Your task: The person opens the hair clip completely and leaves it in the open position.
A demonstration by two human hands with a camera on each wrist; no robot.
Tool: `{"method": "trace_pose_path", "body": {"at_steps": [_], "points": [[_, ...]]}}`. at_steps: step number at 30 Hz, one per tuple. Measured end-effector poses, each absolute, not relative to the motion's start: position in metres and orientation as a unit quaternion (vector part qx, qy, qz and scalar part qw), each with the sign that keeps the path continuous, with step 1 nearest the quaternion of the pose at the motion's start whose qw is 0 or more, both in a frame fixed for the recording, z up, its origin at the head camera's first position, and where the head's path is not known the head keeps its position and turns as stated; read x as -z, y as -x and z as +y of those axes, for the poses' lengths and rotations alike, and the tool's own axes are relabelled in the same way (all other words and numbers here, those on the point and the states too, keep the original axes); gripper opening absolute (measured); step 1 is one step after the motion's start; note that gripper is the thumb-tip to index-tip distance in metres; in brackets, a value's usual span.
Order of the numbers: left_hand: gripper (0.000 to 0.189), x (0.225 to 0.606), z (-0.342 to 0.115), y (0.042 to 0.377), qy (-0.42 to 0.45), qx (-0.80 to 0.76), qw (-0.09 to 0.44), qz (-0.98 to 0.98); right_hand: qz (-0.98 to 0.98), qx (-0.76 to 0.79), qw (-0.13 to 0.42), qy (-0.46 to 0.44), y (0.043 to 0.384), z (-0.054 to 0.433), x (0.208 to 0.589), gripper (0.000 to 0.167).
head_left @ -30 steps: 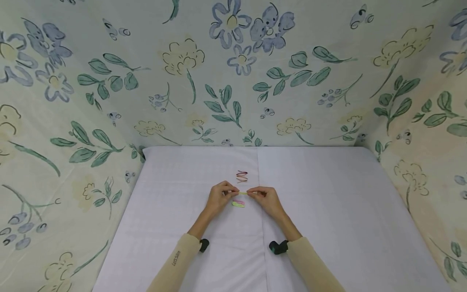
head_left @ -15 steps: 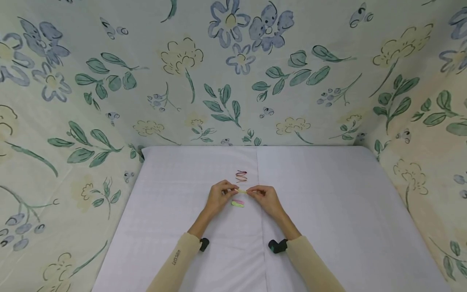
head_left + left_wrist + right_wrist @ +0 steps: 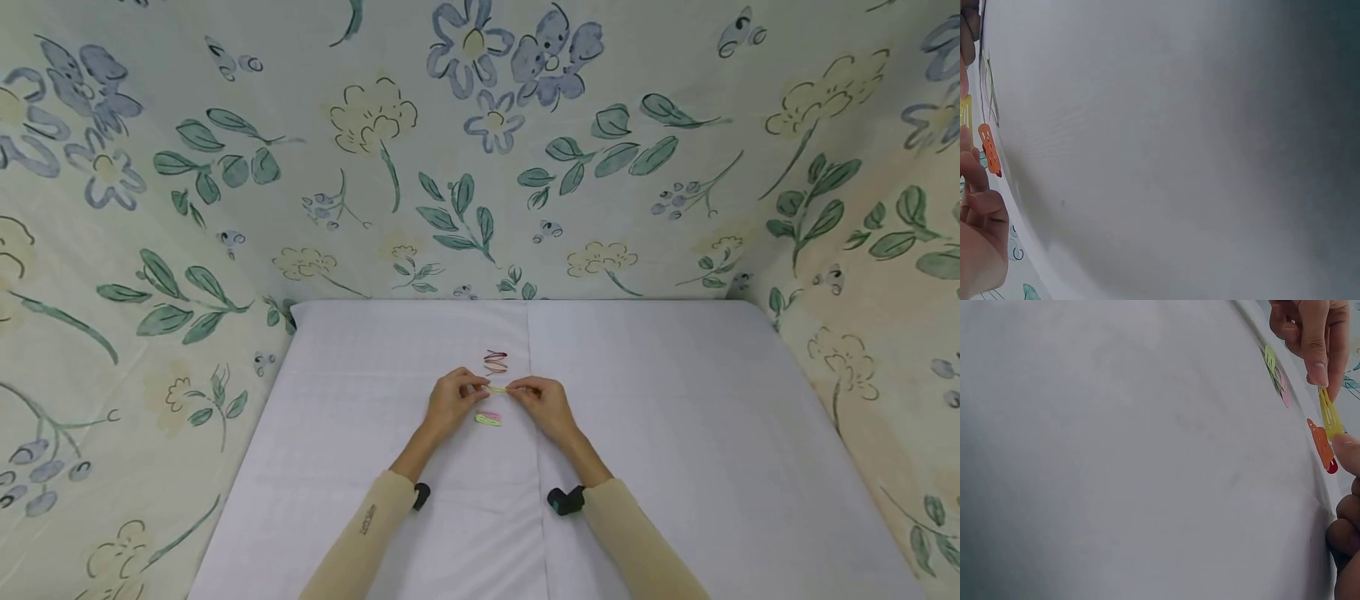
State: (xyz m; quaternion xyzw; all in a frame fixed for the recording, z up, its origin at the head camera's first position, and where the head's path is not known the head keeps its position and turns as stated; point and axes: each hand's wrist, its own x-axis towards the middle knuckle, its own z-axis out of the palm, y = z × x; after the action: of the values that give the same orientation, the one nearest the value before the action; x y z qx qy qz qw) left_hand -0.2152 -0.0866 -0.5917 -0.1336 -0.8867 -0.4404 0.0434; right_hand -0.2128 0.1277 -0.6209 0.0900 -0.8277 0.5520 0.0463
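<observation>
A yellow snap hair clip (image 3: 1330,417) is stretched between both hands, just off the white cloth in the head view. My left hand (image 3: 452,402) pinches one end of it with thumb and fingertips. At the other end, my right hand (image 3: 547,407) pinches it the same way. Beyond the hands lie orange and red hair clips (image 3: 496,362), one orange clip (image 3: 989,149) showing in the left wrist view too. Nearer the person, a green hair clip (image 3: 488,421) lies against a pink hair clip (image 3: 1283,387). Fingertips cover the ends of the yellow clip.
White cloth (image 3: 660,400) with a lengthwise crease covers the table. Floral fabric (image 3: 480,192) hangs behind it and along both sides. Dark wrist cameras (image 3: 566,501) sit by the beige sleeves (image 3: 641,542).
Both hands have shifted slightly forward, carrying the yellow hair clip toward the orange and red ones. The clips on the cloth stay where they were.
</observation>
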Motion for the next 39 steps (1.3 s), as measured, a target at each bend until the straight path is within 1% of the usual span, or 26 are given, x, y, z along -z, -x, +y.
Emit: {"method": "trace_pose_path", "body": {"at_steps": [9,18,24,39], "points": [[0.017,0.593,-0.089,0.220,0.112,0.452,0.022,-0.885,-0.838,-0.532,0.060,-0.099,0.216,0.124,0.620,0.004],[0.016,0.597,-0.089,0.228,0.099,0.420,0.008,-0.902,-0.852,-0.512,0.058,-0.093,0.222,0.121,0.619,0.005],[0.016,0.596,-0.087,0.232,0.088,0.398,-0.010,-0.913,-0.870,-0.486,0.047,-0.070,0.223,0.118,0.617,0.006],[0.016,0.594,-0.084,0.235,0.081,0.404,-0.004,-0.911,-0.879,-0.473,0.041,-0.039,0.226,0.114,0.617,0.005]]}}
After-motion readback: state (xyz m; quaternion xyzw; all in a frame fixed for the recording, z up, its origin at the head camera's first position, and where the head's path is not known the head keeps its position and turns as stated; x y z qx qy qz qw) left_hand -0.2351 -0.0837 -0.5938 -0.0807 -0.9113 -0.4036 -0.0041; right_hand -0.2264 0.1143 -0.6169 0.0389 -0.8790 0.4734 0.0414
